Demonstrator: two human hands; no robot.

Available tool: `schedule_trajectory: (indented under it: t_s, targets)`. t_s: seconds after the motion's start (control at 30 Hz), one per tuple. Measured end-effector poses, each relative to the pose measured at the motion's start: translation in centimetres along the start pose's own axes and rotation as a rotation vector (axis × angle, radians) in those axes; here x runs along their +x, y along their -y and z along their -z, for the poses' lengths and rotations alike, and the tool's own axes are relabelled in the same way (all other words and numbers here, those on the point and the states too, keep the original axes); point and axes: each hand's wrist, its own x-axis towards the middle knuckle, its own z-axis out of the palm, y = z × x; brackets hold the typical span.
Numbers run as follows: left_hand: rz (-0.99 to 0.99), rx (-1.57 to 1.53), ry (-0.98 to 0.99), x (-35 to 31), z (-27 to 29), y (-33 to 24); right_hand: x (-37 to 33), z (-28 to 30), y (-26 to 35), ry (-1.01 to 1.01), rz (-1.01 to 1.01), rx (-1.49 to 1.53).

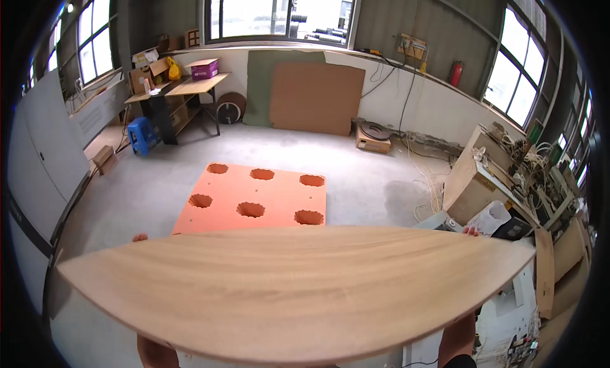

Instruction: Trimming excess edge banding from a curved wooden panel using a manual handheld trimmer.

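A wide wood-grain board (pixel 298 285) is held up in front of me and spans most of the lower view. Fingertips of my left hand (pixel 140 238) curl over its far edge near the left end. On the opposite side, the fingers of my right hand (pixel 471 231) hook over the same edge. Both palms are hidden beneath the board, and parts of my forearms show below its near edge. Beyond the board, an orange slab (pixel 279 193) with several scalloped holes lies on the floor, its near part covered from sight.
A desk (pixel 197 84) with a purple box (pixel 204 69) stands at the back left, a blue stool (pixel 142 135) beside it. Brown and green panels lean on the far wall. Along the right are a wooden cabinet (pixel 464 174), tangled cables and scrap. A grey cabinet (pixel 47 139) lines the left.
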Motion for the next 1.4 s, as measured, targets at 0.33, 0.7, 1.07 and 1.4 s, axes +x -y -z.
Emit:
schedule_trajectory:
  t_s: [0.33, 0.7, 1.07, 1.4]
  targets:
    - [0.195, 1.02, 0.57, -22.1, -13.0, 14.3, -5.2, 28.6, 9.1, -0.477, 0.344, -0.783]
    - [0.148, 1.129, 0.683, -25.1, -15.6, 15.7, -9.0, 40.7, 16.6, -0.562, 0.492, -0.835]
    - [-0.16, 1.19, 0.684, -17.1, -26.6, 19.9, -35.8, 22.4, 21.8, -0.828, 0.368, -0.692]
    - [-0.159, 1.447, 0.901, -18.0, -25.5, 19.1, -63.3, 0.8, 29.8, -1.077, 0.446, -1.33]
